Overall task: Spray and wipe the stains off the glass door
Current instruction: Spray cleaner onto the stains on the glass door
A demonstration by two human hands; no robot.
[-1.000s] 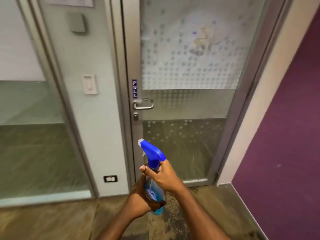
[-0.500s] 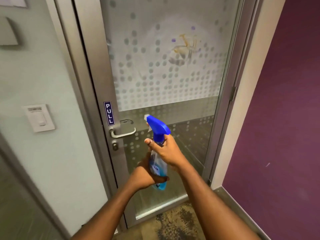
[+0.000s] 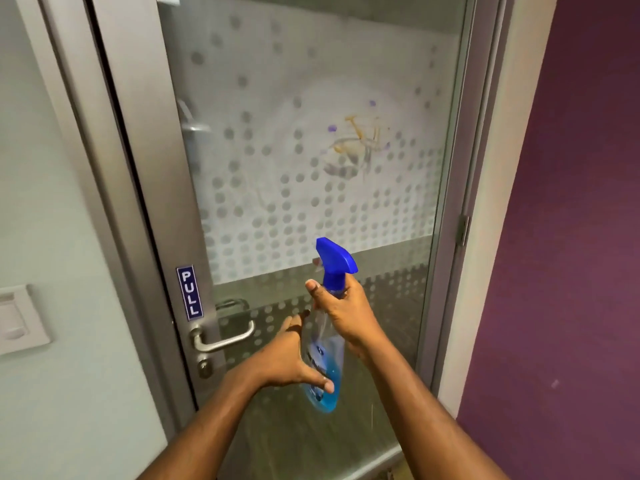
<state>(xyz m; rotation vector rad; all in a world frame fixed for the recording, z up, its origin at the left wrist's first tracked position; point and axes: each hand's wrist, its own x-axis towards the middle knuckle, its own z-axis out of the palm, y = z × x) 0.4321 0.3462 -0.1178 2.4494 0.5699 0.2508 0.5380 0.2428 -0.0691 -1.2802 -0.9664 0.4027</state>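
Note:
The glass door [image 3: 277, 98] fills the middle of the view, frosted with grey dots. Orange, purple and grey stains [image 3: 353, 147] smear the glass at upper right of centre. Below them I hold a clear spray bottle [image 3: 323, 344] with blue liquid and a blue trigger head, its nozzle pointing at the glass. My right hand [image 3: 346, 313] grips the neck just under the head. My left hand [image 3: 294, 358] cups the bottle's lower body from the left, thumb across the front. No cloth is in view.
A metal lever handle [image 3: 225, 336] and a blue PULL sign [image 3: 189, 292] sit on the door's left frame. A white wall switch [image 3: 17, 320] is at far left. A purple wall [image 3: 571, 237] stands close on the right, past the hinge [image 3: 462, 230].
The view has come closer to the door and the stains now sit lower and larger. Both hands have lifted the bottle higher toward the glass.

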